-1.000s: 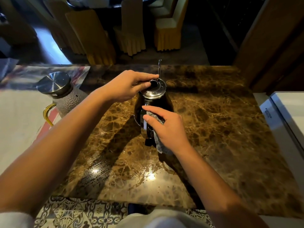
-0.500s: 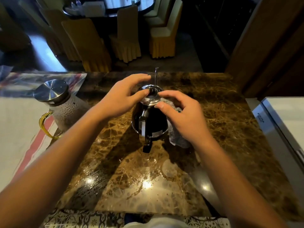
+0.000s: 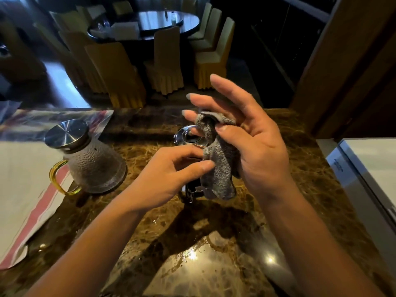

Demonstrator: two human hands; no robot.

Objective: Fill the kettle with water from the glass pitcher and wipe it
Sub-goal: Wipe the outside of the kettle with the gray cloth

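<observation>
The dark kettle stands on the brown marble counter, mostly hidden behind my hands; only its shiny lid and a bit of its handle base show. A grey cloth hangs in front of it. My right hand is raised above the kettle, pinching the cloth's top between thumb and fingers, the other fingers spread. My left hand touches the cloth's lower edge with thumb and fingertips. The textured glass pitcher with a steel lid and yellow handle stands to the left.
A white paper mat with a red stripe lies left of the pitcher. A white and grey appliance sits at the right edge. Water glints on the near counter. Beyond the counter stand yellow-covered chairs and a dark round table.
My right hand has lifted off the kettle with the cloth and now holds it up. My left hand left the lid and came to the cloth. The view has tilted up.
</observation>
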